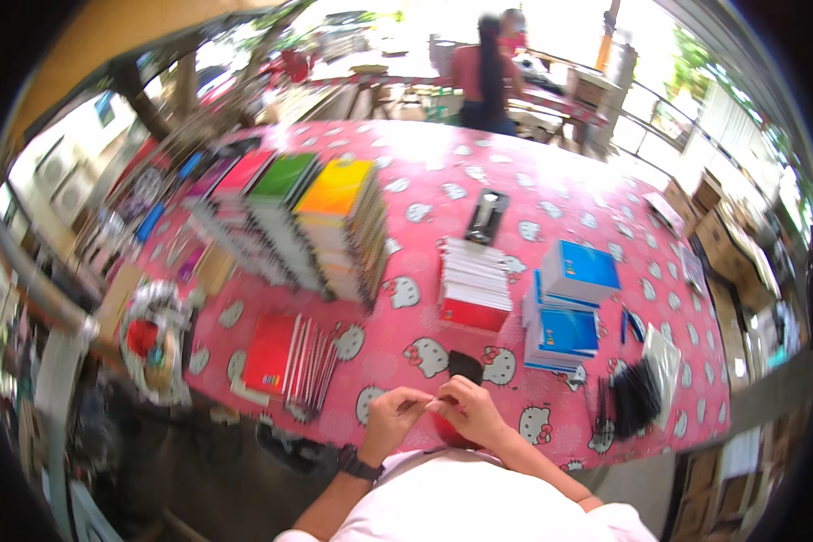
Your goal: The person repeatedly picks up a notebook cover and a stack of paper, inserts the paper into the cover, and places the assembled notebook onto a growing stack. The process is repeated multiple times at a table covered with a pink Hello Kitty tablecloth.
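Left hand: low centre of the frame, a dark watch on its wrist, fingers curled and pinched toward the other hand; whatever sits between the fingertips is too small to make out.
Right hand: touching the left at the fingertips, fingers bent in over a red object that shows just beneath the palm (its kind cannot be told).
Black card: flat on the worktop just beyond the hands, centre of the frame.
Worktop: covered by a pink cloth with white cartoon cat heads.
Red notebooks: left of the hands, fanned out flat.
Black bundle: lower right, thin dark sticks lying against a clear bag.
Basket: left edge of the worktop, round and pale-rimmed, holding something red and other small bits (blurred).
Red-and-white stack: centre, a squared pile of thin books.
Blue books: right of that pile, two short stacks.
Tall stacks: upper left, notebooks topped pink, green and orange-yellow.
Black tray: beyond the centre pile, something pale inside.
Cardboard boxes: right edge, off the worktop.
Person: top centre, standing well apart.
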Available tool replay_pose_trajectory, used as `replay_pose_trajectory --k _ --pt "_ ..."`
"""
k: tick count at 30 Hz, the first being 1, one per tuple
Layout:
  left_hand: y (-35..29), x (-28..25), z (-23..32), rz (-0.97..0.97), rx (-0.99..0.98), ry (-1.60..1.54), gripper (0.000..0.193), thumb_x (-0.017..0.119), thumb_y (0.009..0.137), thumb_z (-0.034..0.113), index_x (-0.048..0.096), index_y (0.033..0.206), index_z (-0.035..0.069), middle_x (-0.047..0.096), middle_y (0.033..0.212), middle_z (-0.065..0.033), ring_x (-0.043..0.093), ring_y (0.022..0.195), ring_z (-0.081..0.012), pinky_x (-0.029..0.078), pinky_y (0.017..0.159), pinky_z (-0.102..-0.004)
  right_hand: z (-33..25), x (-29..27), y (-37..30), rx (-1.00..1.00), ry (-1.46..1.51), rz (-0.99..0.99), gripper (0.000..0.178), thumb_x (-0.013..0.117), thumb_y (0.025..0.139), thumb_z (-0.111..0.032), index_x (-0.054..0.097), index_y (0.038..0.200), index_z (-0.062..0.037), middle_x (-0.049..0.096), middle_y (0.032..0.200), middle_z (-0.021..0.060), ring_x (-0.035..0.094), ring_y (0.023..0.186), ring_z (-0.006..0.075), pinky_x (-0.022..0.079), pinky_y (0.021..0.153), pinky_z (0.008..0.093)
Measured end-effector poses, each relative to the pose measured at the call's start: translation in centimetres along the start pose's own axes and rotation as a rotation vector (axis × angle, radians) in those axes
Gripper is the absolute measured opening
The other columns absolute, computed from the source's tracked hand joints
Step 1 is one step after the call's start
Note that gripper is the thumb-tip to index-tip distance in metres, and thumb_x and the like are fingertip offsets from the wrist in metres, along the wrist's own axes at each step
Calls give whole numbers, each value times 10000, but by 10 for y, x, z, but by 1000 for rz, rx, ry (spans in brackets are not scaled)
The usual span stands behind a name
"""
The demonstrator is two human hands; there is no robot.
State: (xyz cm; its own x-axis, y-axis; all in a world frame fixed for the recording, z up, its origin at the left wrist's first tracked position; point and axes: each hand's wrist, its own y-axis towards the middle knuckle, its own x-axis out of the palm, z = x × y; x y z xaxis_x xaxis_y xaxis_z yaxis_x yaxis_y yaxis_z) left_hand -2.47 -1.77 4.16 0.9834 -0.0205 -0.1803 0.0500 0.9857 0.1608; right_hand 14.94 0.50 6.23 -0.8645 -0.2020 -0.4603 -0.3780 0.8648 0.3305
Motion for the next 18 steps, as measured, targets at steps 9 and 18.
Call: replay_pose_trajectory --k 9,18 --pt "-1 -1 1 118 228 272 139 641 857 144 671 972 72 664 902 -76 585 866 -251 447 792 -344 -11 6 7 23 -70 -83 191 617 883 -143 598 1008 1 594 887 145 590 812 292 476 694 355" --pt "62 -207 23 539 500 1080 382 342 981 262 596 933 -19 613 1001 -183 526 950 -344 342 922 -474 37 -45 -11 142 -146 -22 298 669 815 -168 612 1077 -37 613 1086 129 538 1041 328 438 882 403"
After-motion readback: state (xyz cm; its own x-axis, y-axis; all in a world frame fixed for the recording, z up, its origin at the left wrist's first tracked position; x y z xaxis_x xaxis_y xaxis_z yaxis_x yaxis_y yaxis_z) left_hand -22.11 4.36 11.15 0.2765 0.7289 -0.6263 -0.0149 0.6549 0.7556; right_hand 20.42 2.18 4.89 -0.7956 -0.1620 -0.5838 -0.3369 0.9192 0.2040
